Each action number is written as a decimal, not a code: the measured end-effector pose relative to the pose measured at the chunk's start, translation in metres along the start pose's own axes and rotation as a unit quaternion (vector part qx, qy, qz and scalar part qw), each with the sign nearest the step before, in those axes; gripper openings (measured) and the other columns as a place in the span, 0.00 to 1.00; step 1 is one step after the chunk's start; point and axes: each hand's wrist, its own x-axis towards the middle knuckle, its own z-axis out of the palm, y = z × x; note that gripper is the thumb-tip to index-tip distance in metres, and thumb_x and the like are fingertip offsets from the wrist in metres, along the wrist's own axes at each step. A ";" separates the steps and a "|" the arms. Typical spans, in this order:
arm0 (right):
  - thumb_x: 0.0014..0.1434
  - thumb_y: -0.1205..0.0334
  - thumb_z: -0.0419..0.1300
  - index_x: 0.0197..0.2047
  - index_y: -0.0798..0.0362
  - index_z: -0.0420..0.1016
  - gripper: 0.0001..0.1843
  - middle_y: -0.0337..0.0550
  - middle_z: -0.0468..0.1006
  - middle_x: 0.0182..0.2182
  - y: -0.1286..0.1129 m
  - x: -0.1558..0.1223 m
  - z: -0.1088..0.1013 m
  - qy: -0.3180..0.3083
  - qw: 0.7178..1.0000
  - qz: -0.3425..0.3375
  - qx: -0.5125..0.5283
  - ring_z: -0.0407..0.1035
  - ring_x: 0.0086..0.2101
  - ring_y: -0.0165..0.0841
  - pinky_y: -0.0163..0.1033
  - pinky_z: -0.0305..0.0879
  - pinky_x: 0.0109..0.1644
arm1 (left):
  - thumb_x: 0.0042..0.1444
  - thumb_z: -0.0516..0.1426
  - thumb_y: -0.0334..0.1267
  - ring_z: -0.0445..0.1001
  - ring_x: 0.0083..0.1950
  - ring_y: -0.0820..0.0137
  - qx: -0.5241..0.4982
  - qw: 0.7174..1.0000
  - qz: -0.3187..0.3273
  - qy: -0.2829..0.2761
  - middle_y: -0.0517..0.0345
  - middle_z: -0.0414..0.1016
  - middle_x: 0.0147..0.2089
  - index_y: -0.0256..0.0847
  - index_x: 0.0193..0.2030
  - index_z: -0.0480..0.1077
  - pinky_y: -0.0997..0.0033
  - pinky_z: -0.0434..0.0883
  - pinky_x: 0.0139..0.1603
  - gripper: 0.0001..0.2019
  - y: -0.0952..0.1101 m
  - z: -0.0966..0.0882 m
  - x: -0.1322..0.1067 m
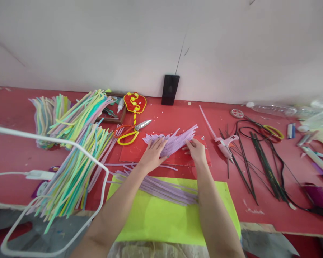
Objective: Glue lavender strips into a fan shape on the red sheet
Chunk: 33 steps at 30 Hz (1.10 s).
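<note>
A fanned bundle of short lilac pipe cleaners (177,142) lies on a red board (131,154) in the middle of the table. Flat across the bundle's left part rests my left hand (153,154), its fingers stretched out and the thumb apart. At the right edge of the bundle, my right hand (196,150) pinches some of the pipe cleaners between thumb and forefinger; its other fingers are loosely spread. Nearer to me, longer lilac pipe cleaners (164,190) lie over a lime-green cloth (161,222), below my forearms.
Scissors (131,135) lie left of the board, near multicoloured pipe cleaner bundles (70,175). A phone (170,89) leans against the wall. To the right are a pink glue gun (226,146) and dark green stems (266,165). A white cable (78,147) loops across the left.
</note>
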 end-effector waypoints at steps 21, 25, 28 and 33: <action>0.68 0.51 0.40 0.68 0.51 0.53 0.29 0.47 0.52 0.68 -0.005 -0.036 0.050 -0.091 0.789 -0.350 -0.497 0.41 0.67 0.41 0.55 0.43 0.67 | 0.66 0.45 0.43 0.44 0.73 0.61 0.071 0.997 0.017 -0.035 0.44 0.46 0.72 0.33 0.69 0.48 0.50 0.47 0.71 0.28 -0.004 0.005 0.002; 0.68 0.51 0.38 0.69 0.51 0.52 0.29 0.46 0.52 0.68 0.004 -0.034 0.051 -0.123 0.772 -0.339 -0.523 0.43 0.67 0.40 0.55 0.40 0.68 | 0.66 0.45 0.42 0.43 0.73 0.61 0.064 0.997 0.017 -0.045 0.42 0.44 0.72 0.30 0.69 0.48 0.51 0.46 0.71 0.28 -0.003 0.003 0.001; 0.68 0.51 0.38 0.69 0.51 0.50 0.29 0.46 0.51 0.68 0.007 -0.032 0.049 -0.120 0.767 -0.342 -0.529 0.43 0.67 0.40 0.55 0.40 0.68 | 0.65 0.46 0.43 0.43 0.73 0.61 0.046 0.998 0.016 -0.036 0.43 0.45 0.72 0.31 0.69 0.49 0.50 0.45 0.71 0.28 -0.003 0.003 0.001; 0.68 0.53 0.38 0.69 0.51 0.51 0.29 0.44 0.51 0.68 0.009 -0.029 0.049 -0.124 0.762 -0.341 -0.536 0.42 0.67 0.40 0.54 0.40 0.68 | 0.65 0.43 0.37 0.44 0.73 0.65 -0.029 0.999 0.008 -0.021 0.46 0.47 0.72 0.36 0.69 0.49 0.52 0.44 0.72 0.26 -0.010 0.006 0.005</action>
